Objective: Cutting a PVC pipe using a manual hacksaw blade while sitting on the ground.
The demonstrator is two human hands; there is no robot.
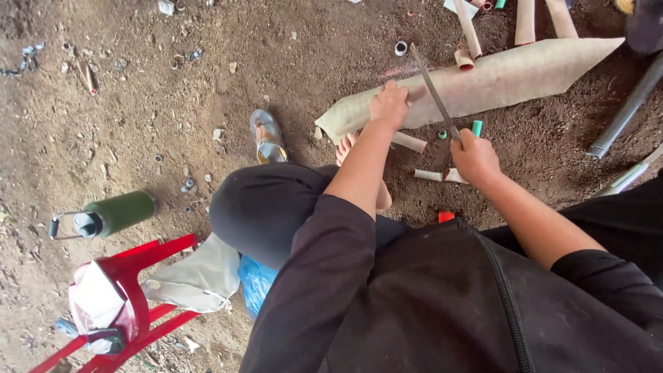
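Note:
My left hand (389, 105) presses down on a long tan cardboard-like sheet (511, 72) lying on the dirt floor. My right hand (474, 157) grips the handle of a long thin metal blade (433, 86), which slants up across the sheet just right of the left hand. Short cut cardboard tubes (409, 141) lie on the ground between the hands. A small green cap (476, 128) sits beside the right hand. My bare foot (345, 146) shows under the left forearm.
More cardboard tubes (525, 21) lie at the top right. A sandal (266, 137) rests on the dirt. A green flask (114, 215) lies at left above a red plastic stool (131, 290). Grey pipes (625, 114) run along the right edge. A blue bag (255, 280) sits by my knee.

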